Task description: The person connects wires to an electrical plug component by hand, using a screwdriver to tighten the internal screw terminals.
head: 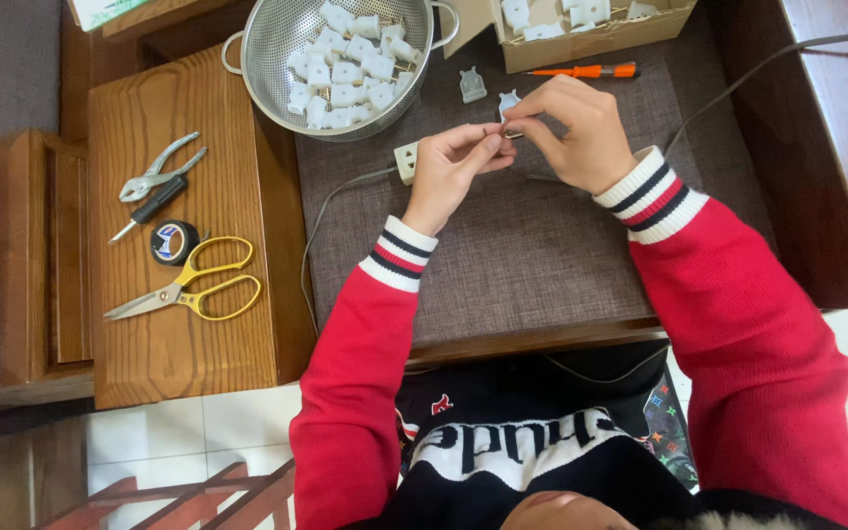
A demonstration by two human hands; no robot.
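Note:
My left hand and my right hand meet above a grey-brown cloth mat. Together they pinch a small white plastic plug part with a thin metal piece at its lower end. The right fingers curl over it from the right, and the left fingertips touch it from the left. A white plug on a grey cable lies just left of my left hand. Another loose white part lies on the mat beyond the hands.
A metal colander full of white plug parts stands at the back. A cardboard box with more parts and an orange screwdriver lie behind my right hand. Pliers, a black screwdriver, tape roll and yellow scissors rest on the wooden surface at left.

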